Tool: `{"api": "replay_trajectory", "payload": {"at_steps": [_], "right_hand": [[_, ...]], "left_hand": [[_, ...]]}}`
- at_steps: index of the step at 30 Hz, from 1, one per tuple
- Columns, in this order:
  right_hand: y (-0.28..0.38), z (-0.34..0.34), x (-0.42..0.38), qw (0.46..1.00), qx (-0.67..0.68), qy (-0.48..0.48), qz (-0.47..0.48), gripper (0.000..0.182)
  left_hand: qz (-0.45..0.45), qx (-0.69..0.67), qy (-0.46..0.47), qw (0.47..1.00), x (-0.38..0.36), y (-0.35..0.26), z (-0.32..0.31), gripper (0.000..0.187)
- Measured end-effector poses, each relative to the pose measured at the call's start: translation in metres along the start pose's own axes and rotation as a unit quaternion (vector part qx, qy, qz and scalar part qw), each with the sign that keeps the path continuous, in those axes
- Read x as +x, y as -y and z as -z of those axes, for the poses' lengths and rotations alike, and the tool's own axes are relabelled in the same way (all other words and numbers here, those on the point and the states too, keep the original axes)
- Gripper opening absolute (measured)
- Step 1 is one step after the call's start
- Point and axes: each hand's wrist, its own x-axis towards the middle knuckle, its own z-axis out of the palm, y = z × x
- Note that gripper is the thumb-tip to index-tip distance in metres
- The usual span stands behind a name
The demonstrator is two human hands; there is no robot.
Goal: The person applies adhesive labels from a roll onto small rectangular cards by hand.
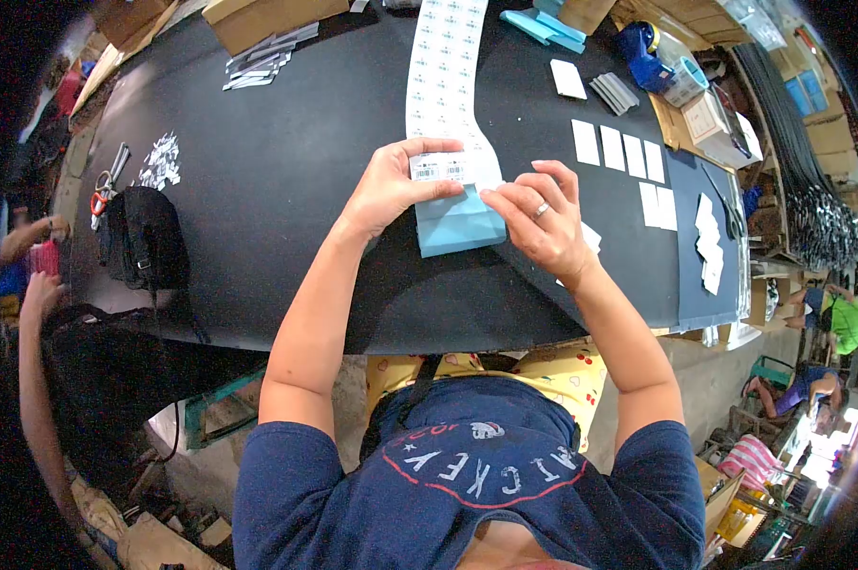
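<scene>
My left hand point(391, 182) pinches a long white strip of printed labels point(443, 76) between thumb and fingers. Barcode-like print shows on the labels beside its thumb. Just to the right, my right hand point(543, 217), with a ring on one finger, has its thumb and forefinger pressed together at the strip's edge. What they pinch, if anything, is too small to make out. Under both hands lies a light blue folded piece point(462, 231), partly covered by the strip. White cards point(591, 237) are partly hidden behind my right wrist.
White cards point(611, 149) lie in rows at the right, near scissors point(733, 217) and a tape dispenser point(642, 43). A black bag point(144, 237), paper scraps point(161, 161) and more scissors point(101, 195) are at the left. Another person's hand point(39, 294) shows at the left edge.
</scene>
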Motion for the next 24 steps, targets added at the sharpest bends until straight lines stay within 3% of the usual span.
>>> {"api": "replay_trajectory", "payload": {"at_steps": [6,9,11,14,18,24], "right_hand": [[-0.002,0.009,-0.002,1.000,0.008,0.005,-0.005,0.032],[-0.038,0.026,0.010,0.993,0.087,0.022,-0.080,0.024],[-0.086,0.033,0.008,0.963,0.184,0.081,-0.182,0.009],[-0.156,0.056,0.006,0.856,0.293,0.275,-0.326,0.011],[-0.208,0.040,-0.012,0.784,0.347,0.342,-0.385,0.020],[-0.220,0.020,-0.024,0.758,0.341,0.379,-0.407,0.017]], "left_hand": [[0.016,0.037,0.003,0.999,-0.001,-0.001,0.002,0.051],[0.020,0.105,-0.023,0.994,0.000,-0.002,0.003,0.050],[0.017,0.097,-0.015,0.995,0.000,0.000,0.004,0.050],[0.022,0.095,-0.019,0.995,0.001,-0.001,0.005,0.050],[0.053,0.085,-0.022,0.995,0.001,-0.003,0.006,0.053],[0.086,0.076,-0.021,0.993,0.001,-0.005,0.008,0.055]]}}
